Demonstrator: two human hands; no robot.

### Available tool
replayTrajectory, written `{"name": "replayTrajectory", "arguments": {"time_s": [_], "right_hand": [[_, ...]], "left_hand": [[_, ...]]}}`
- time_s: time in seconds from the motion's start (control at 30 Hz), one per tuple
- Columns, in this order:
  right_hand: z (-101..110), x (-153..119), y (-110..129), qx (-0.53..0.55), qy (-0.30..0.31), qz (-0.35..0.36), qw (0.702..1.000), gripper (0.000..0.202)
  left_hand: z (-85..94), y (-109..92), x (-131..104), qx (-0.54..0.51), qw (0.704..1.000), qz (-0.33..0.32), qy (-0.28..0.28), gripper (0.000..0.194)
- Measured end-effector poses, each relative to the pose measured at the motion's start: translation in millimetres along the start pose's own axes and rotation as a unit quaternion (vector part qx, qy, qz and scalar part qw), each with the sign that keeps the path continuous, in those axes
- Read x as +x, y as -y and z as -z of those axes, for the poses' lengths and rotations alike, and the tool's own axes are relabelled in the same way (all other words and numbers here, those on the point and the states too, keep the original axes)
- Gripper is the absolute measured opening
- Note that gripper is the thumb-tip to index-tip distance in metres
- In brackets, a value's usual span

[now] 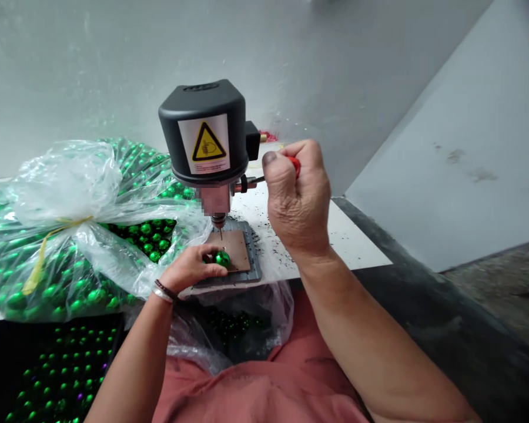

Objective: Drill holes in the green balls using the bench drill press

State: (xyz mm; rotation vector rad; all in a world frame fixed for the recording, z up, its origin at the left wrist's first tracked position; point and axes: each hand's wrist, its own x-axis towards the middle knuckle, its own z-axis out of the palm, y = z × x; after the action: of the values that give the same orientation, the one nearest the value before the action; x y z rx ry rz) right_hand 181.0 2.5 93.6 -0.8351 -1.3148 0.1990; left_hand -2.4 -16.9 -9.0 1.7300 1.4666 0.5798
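Note:
My left hand (193, 267) is closed on a shiny green ball (221, 258), held low over a brown board (235, 244) on the grey base of a drill press (203, 126). Just above and behind the ball, the thin drill bit (221, 234) points down; a small gap shows between them. My right hand (297, 197) is wrapped round the red knob (296, 166) of the press's lever, to the right of the black motor housing. A yellow warning label faces me from the housing.
A tied clear plastic bag (77, 235) full of green balls bulges on the left of the white table (357, 244). Dark shavings lie right of the base. An open plastic bag (282, 305) with dark green balls sits at my lap. More balls fill a dark container at lower left.

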Motion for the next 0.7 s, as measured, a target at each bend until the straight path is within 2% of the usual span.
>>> {"name": "replayTrajectory", "arguments": {"time_s": [0.07, 0.1, 0.2, 0.23, 0.3, 0.4, 0.47, 0.6, 0.7], "right_hand": [[-0.4, -2.1, -1.4, 0.006, -0.002, -0.007, 1.0, 0.019], [-0.6, -3.5, -1.7, 0.006, -0.005, -0.013, 1.0, 0.019], [-0.7, -6.1, -2.2, 0.002, -0.006, -0.021, 1.0, 0.02], [-0.6, -6.4, -2.4, 0.002, -0.005, -0.02, 1.0, 0.02], [-0.2, -6.9, -3.4, 0.006, 0.001, -0.017, 1.0, 0.02], [0.8, -8.5, -5.4, 0.018, 0.011, -0.019, 1.0, 0.018], [1.7, -9.9, -6.2, 0.025, 0.018, -0.023, 0.999, 0.018], [3.4, -11.3, -5.7, 0.014, 0.018, -0.022, 0.999, 0.016], [4.6, -11.1, -4.7, 0.0, 0.013, -0.019, 1.0, 0.017]], "left_hand": [[5.2, 0.4, -6.3, -0.052, 0.998, -0.018, 0.035, 0.053], [6.4, 0.5, -7.7, -0.076, 0.997, -0.017, 0.025, 0.052], [4.4, 1.9, -5.5, -0.17, 0.983, 0.012, -0.061, 0.036], [2.4, 2.9, -3.5, -0.219, 0.972, 0.026, -0.081, 0.031], [-2.2, 5.6, 0.7, -0.327, 0.94, 0.053, -0.086, 0.026], [-6.8, 11.3, 4.8, -0.415, 0.905, 0.08, -0.057, 0.043], [-7.7, 15.5, 5.4, -0.39, 0.916, 0.081, -0.051, 0.051], [-6.8, 20.5, 4.6, -0.259, 0.962, 0.059, -0.063, 0.047], [-6.8, 20.6, 4.9, -0.173, 0.98, 0.024, -0.093, 0.052]]}}
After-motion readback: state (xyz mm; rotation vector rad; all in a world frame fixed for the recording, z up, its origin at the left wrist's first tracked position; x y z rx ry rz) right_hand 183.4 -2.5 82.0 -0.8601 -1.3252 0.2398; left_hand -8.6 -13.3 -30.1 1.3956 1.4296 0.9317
